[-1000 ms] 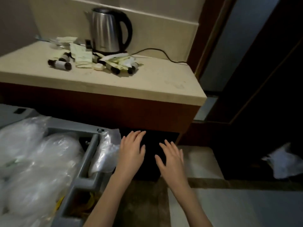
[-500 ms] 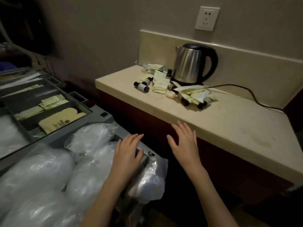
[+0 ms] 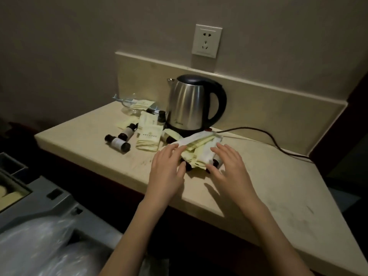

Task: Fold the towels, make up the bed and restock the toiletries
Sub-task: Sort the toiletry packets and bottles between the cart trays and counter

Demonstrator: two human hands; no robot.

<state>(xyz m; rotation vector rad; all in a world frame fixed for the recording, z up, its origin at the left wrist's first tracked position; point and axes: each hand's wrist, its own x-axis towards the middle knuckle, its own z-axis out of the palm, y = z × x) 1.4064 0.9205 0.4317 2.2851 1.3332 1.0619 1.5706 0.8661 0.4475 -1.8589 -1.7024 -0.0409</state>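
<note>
Both hands over the desk (image 3: 249, 198), in front of the kettle (image 3: 191, 104).

Left hand (image 3: 166, 170): fingers straight, spread, lying on the left edge of the heap of pale packets (image 3: 201, 151). Grip apart, nothing pinched. Thumb sits beside a dark bottle cap (image 3: 188, 166) poking out from under the heap.

Right hand (image 3: 229, 166): fingers straight and spread, tips at the right edge of the same heap. Grip apart too. Cannot tell whether the palm touches the desk.

Heap: yellowish sachets plus a white wrapper, stacked loosely over a few small dark bottles; only the caps show at the near edge. It sits just in front of the kettle base, touching or nearly so.

More toiletries left of the heap: a flat pale pouch (image 3: 148, 134) with printed lines, two small dark bottles (image 3: 117, 143) lying on their sides with light labels, one small bottle (image 3: 161, 117) upright against the kettle. Further back, a clear glass dish (image 3: 129, 102) with another sachet in it.

Kettle cord (image 3: 264, 136) runs right along the desk. Wall socket (image 3: 207, 41) above, nothing plugged in it.

Lower left: grey cart (image 3: 59, 204), with clear plastic-wrapped bundles (image 3: 29, 251) near its edge.
</note>
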